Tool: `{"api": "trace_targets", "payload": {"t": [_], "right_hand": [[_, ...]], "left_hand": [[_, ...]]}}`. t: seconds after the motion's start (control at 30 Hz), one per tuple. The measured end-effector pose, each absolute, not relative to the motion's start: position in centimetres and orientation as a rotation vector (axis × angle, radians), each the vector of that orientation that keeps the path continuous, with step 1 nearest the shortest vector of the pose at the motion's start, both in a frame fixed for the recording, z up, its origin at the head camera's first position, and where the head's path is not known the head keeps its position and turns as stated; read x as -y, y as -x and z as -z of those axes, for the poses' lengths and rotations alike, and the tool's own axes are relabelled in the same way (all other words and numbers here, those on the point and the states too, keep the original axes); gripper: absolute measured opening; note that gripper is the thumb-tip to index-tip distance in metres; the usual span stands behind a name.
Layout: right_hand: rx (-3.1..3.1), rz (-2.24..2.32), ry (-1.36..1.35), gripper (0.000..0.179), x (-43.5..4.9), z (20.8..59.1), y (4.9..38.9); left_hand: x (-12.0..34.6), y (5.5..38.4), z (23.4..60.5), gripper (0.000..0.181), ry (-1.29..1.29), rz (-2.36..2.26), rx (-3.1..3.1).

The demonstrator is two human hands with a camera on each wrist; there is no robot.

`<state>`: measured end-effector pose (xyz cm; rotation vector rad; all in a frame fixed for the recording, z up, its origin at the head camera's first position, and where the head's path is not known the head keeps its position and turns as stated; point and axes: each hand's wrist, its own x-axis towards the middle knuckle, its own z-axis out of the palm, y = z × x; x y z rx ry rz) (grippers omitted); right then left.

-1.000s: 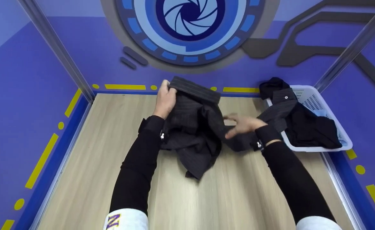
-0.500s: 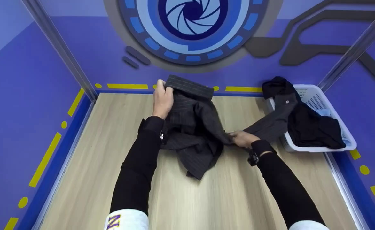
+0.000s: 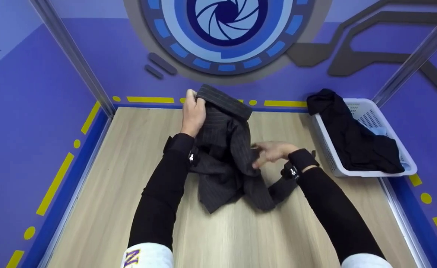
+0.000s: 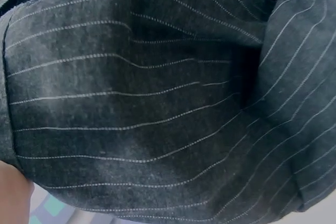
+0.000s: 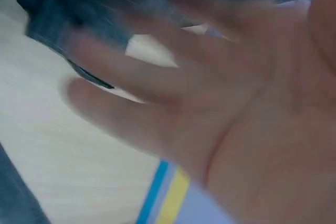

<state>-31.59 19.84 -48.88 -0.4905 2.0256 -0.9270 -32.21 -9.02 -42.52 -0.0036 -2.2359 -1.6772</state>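
Observation:
A dark pinstriped shirt (image 3: 218, 128) hangs bunched over the wooden tabletop, its lower folds on the wood. Its collar (image 3: 225, 102) stands up at the top, and my left hand (image 3: 194, 115) pinches the collar's left end. In the left wrist view the striped cloth (image 4: 121, 98) fills most of the picture. My right hand (image 3: 272, 152) is beside the shirt's right side, fingers spread and blurred; the right wrist view shows the palm (image 5: 236, 108) with the cloth beyond the fingertips. Whether those fingertips touch the cloth I cannot tell. A sleeve (image 3: 283, 190) trails below the right wrist.
At the back right stands a white plastic basket (image 3: 324, 143) with black clothing (image 3: 360, 141) in it, part of which hangs over the left rim. A light blue item (image 3: 378, 131) shows beneath. Blue-purple panels (image 3: 91, 59) wall the wooden tabletop (image 3: 129, 167) at the back and sides.
My right hand gripped the sleeve half a second ago and has since let go. The sleeve has come away from the basket and dropped onto the tabletop. My left hand keeps hold of the collar.

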Motion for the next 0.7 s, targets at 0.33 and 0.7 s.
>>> {"api": "trace_targets", "payload": {"t": [0.33, 0.7], "right_hand": [[-1.999, 1.779, 0.420, 0.025, -19.9, 48.3, 32.3], [-2.157, 1.718, 0.268, 0.013, -25.7, 45.7, 33.7]], "left_hand": [[8.0, 32.1, 41.7, 0.014, 0.079, 1.552, 2.346], [11.4, 31.0, 43.4, 0.066, 0.291, 1.122, 3.073]]}}
